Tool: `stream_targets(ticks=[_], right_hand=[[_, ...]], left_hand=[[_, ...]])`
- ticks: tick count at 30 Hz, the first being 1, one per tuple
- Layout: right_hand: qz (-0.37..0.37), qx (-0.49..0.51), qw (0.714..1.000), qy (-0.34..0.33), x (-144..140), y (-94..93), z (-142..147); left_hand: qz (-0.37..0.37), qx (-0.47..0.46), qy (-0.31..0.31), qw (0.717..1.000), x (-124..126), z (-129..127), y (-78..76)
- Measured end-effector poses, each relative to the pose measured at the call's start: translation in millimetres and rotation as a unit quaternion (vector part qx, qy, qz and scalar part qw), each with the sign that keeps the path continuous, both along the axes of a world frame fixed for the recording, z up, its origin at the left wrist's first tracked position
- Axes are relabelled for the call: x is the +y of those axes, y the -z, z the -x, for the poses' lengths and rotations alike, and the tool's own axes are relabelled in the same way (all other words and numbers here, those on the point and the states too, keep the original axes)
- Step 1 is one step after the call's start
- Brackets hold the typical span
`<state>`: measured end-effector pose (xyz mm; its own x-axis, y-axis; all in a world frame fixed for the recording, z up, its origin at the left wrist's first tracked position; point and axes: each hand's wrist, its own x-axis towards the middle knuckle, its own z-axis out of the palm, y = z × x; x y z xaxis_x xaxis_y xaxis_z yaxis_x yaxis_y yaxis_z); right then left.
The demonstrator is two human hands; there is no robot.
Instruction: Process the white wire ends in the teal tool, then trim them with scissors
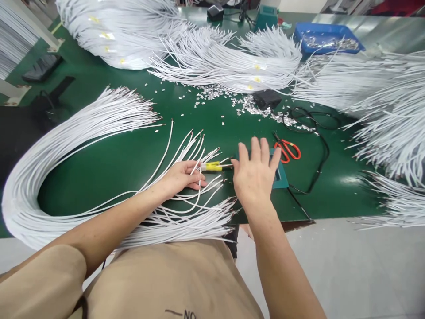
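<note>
Head view, work at a green bench [86,177]; the left hand [181,178] is closed in a pinch on a slender yellow-and-white piece [212,166], which projects rightward beyond the fingertips and narrows to a darker end, its exact nature too small to tell; the right hand [255,177] is spread, fingers apart and back uppermost, its thumb near that end, contact uncertain, and the hand partly hides a teal device [282,177]. Loose white wire ends [189,144] fan out around the left hand; a curved wire bundle [23,195] lies at left; red-handled scissors [289,150] rest just beside the device; small shiny pieces [212,91] are strewn farther back. The step in hand appears to be the handling of wire ends close to the device; the next move seems to call for a steady left pinch, a right grip on the projecting end, and neighbouring strands kept clear.
</note>
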<state>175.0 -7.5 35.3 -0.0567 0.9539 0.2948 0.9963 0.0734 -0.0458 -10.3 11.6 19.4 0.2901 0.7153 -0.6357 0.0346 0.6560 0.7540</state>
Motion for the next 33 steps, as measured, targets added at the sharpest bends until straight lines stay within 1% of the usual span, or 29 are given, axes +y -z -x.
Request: stream_targets(ticks=[1,3,6,8,9,10,12,13,15,16,18,21,23,26,29,31,32,33], right_hand=[[-0.003,-0.001,1.0,0.026,-0.3,1.7,-1.6],[0.003,0.003,0.999,0.037,0.5,4.4,-4.0],[-0.001,0.027,0.999,0.023,0.6,3.4,-0.9],[-0.019,0.065,0.998,-0.008,-4.8,-1.2,10.0],[-0.025,0.092,0.994,-0.048,-9.8,-4.1,18.5],[-0.029,0.12,0.987,-0.102,-16.1,-7.1,28.9],[-0.025,0.164,0.955,-0.247,-31.0,-11.5,52.4],[-0.027,0.17,0.94,-0.294,-38.3,-12.4,64.0],[-0.036,0.155,0.93,-0.332,-49.8,-11.1,83.3],[-0.034,0.139,0.932,-0.332,-53.5,-9.0,90.3],[-0.01,0.1,0.945,-0.311,-57.2,-3.6,99.0],[0.059,0.048,0.966,-0.247,-59.7,2.8,104.9],[0.114,0.033,0.97,-0.212,-64.8,4.0,108.9],[0.196,0.056,0.958,-0.201,-78.5,2.5,115.7],[0.237,0.108,0.937,-0.231,-86.2,-2.6,114.2],[0.259,0.149,0.923,-0.244,-78.8,-9.5,103.5],[0.268,0.179,0.916,-0.239,-70.8,-13.8,95.3],[0.271,0.217,0.913,-0.212,-60.6,-18.4,85.7]], left_hand=[[0.002,0.003,0.002,1.0,0.1,0.7,-0.8],[0.005,0.012,0.001,1.0,-0.1,3.0,-2.0],[-0.003,0.016,-0.002,1.0,-1.6,9.2,-2.7],[-0.022,0.011,0.006,1.0,-2.7,14.2,-3.3],[-0.036,0.008,0.012,0.999,-3.0,16.8,-4.1],[-0.05,0.005,0.016,0.999,-3.1,19.2,-5.2],[-0.075,-0.002,0.016,0.997,-2.2,23.9,-8.4],[-0.083,-0.006,0.018,0.996,-1.4,26.1,-10.1],[-0.094,-0.01,0.025,0.995,0.7,30.1,-13.3],[-0.098,-0.009,0.031,0.995,1.7,31.9,-14.6],[-0.102,-0.003,0.036,0.994,3.3,34.3,-16.4],[-0.098,0.014,0.019,0.995,3.6,34.7,-18.7],[-0.101,0.017,0.009,0.995,2.7,33.2,-20.6],[-0.127,-0.017,-0.002,0.992,1.6,30.3,-24.0],[-0.144,-0.044,-0.004,0.989,1.4,28.7,-27.2],[-0.152,-0.034,0.004,0.988,1.0,28.7,-29.4],[-0.159,-0.028,0.007,0.987,0.3,28.8,-30.4],[-0.166,-0.024,0.008,0.986,-0.6,28.8,-31.4]])
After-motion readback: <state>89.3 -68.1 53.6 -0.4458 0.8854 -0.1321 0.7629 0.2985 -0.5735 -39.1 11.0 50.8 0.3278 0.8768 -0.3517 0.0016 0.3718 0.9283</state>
